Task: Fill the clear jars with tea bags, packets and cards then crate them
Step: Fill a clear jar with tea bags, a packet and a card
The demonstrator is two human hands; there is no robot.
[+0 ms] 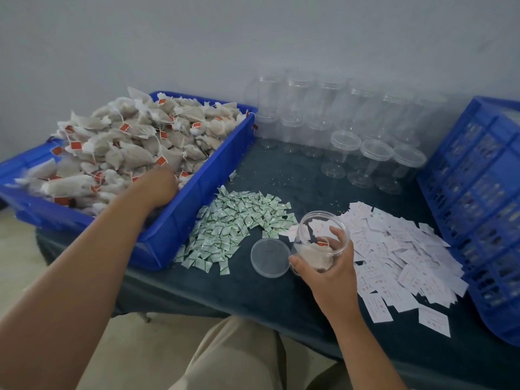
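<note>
The right hand (329, 266) is wrapped round the lower body of a clear round plastic jar (311, 235), held at the near edge of the dark green desk (281, 175) between the pile of small green-and-white packets (233, 223) and the spread of white printed cards (402, 249). Its shallow clear plastic lid (270, 257) lies flat just beside it. The jar's long axis runs near upright, the open mouth facing up and leaning a little away from the person; at least one tea bag sits at its bottom.

The left hand (157, 187) reaches into the deep blue plastic tray (197, 212), fingers buried among the beige tea bags with red tags (126, 147). Whether they have closed on a bag I cannot tell, since the heap hides them.

To do this step well, take a loose bag from the top, keeping strings from dragging neighbours, and tip the mouth toward the tray so the drop is short.
</note>
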